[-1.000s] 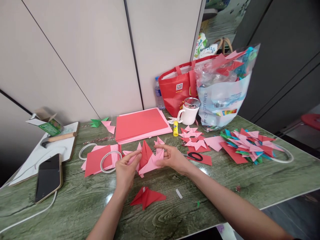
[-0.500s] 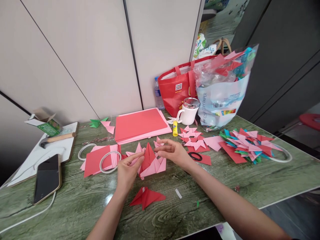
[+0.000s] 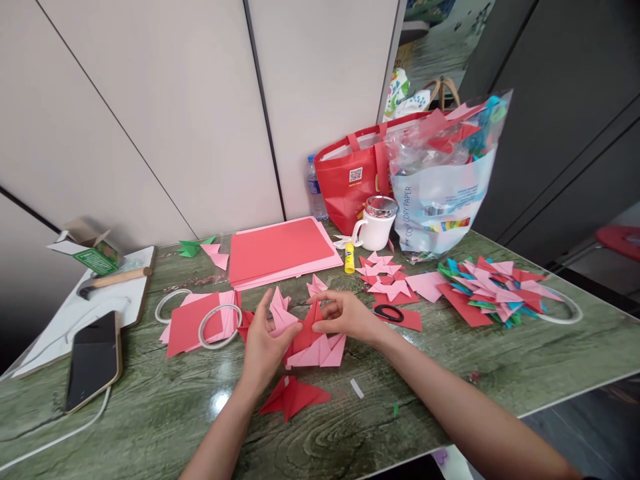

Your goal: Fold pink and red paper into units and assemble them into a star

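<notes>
My left hand [image 3: 263, 350] and my right hand [image 3: 345, 315] both grip a folded paper assembly of pink and red pointed units [image 3: 313, 343] just above the green tabletop [image 3: 150, 413]. The left fingers pinch its left side, where a pink point [image 3: 280, 313] sticks up. The right fingers pinch the red peak in its middle. A separate folded red paper piece [image 3: 293, 396] lies flat on the table just in front of my hands.
A stack of red and pink sheets [image 3: 280, 252] lies behind. Left: paper with white rings [image 3: 203, 321], a phone [image 3: 93, 360], a hammer [image 3: 113, 279]. Right: scissors [image 3: 389, 313], folded stars [image 3: 385, 275], a pile of coloured units [image 3: 493, 290], glue stick [image 3: 349, 257], mug [image 3: 376, 223], bags [image 3: 440, 180].
Both hands drew the pink and red assembly slightly nearer and to the right. The fingers closed more tightly on it, and the left hand shifted onto its left side.
</notes>
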{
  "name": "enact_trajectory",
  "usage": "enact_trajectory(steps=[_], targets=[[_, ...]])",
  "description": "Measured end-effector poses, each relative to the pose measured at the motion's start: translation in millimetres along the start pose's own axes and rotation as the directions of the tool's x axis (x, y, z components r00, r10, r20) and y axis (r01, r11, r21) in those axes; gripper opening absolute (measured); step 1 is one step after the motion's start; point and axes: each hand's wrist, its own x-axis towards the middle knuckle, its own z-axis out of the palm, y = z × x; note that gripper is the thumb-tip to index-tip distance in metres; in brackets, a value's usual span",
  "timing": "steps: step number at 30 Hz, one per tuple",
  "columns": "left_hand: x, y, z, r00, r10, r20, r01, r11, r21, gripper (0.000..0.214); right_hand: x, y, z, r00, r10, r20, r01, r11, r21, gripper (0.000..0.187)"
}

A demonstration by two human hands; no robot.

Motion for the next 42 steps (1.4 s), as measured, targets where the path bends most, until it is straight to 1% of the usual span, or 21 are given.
enact_trajectory(steps=[2, 4, 6, 9, 14, 18, 23, 25, 30, 34, 36, 39, 42], targets=[[0, -1, 0.1, 0.995, -0.075, 0.063, 0.078, 0.996, -0.039, 0.044, 0, 1, 1, 1.000, -0.006, -0.001, 0.006, 1.000, 0.001, 0.048], [-1, 0, 0.4, 0.983, -0.130, 0.128, 0.144, 0.984, -0.109, 0.032, 1, 2, 1, 1.000, -0.011, 0.005, 0.011, 1.000, 0.015, 0.045], [-2, 2, 0.9, 0.975, -0.159, 0.158, 0.188, 0.964, -0.188, 0.028, 1, 3, 1, 1.000, -0.012, 0.016, 0.012, 0.999, 0.032, 0.041], [-4, 6, 1.4, 0.967, -0.186, 0.174, 0.229, 0.933, -0.276, 0.024, 1, 4, 2, 0.999, -0.011, 0.034, 0.009, 0.999, 0.042, 0.037], [-5, 7, 0.8, 0.956, -0.208, 0.208, 0.272, 0.894, -0.356, 0.023, -1, 3, 3, 0.997, -0.014, 0.072, 0.011, 0.999, 0.050, 0.035], [-4, 4, 1.0, 0.946, -0.234, 0.226, 0.304, 0.883, -0.358, 0.024, -1, 3, 4, 0.996, -0.017, 0.087, 0.012, 0.998, 0.056, 0.029], [-3, 7, -0.1, 0.935, -0.283, 0.215, 0.344, 0.872, -0.347, 0.032, 0, 4, 4, 0.999, -0.011, 0.047, 0.008, 0.999, 0.051, 0.025], [-2, 9, -0.8, 0.937, -0.285, 0.204, 0.342, 0.870, -0.354, 0.035, 1, 6, 4, 1.000, 0.000, 0.030, -0.003, 0.996, 0.094, 0.026], [0, 10, -0.9, 0.944, -0.273, 0.185, 0.322, 0.885, -0.337, 0.034, 5, 11, 4, 0.999, 0.016, -0.045, -0.008, 0.985, 0.172, 0.030], [1, 4, -1.4, 0.942, -0.286, 0.173, 0.326, 0.901, -0.285, 0.031, 5, 12, 3, 0.999, 0.023, -0.042, -0.015, 0.985, 0.174, 0.032], [1, 2, -1.9, 0.942, -0.295, 0.162, 0.330, 0.905, -0.269, 0.030, 5, 11, 1, 0.998, 0.037, -0.042, -0.031, 0.989, 0.143, 0.035], [1, 2, -2.0, 0.933, -0.320, 0.163, 0.353, 0.904, -0.241, 0.030, 5, 7, -5, 0.996, 0.057, -0.071, -0.049, 0.992, 0.118, 0.042], [-1, 6, -0.9, 0.909, -0.352, 0.222, 0.398, 0.892, -0.213, 0.029, 5, 6, -9, 0.997, 0.056, -0.056, -0.046, 0.984, 0.170, 0.044]])
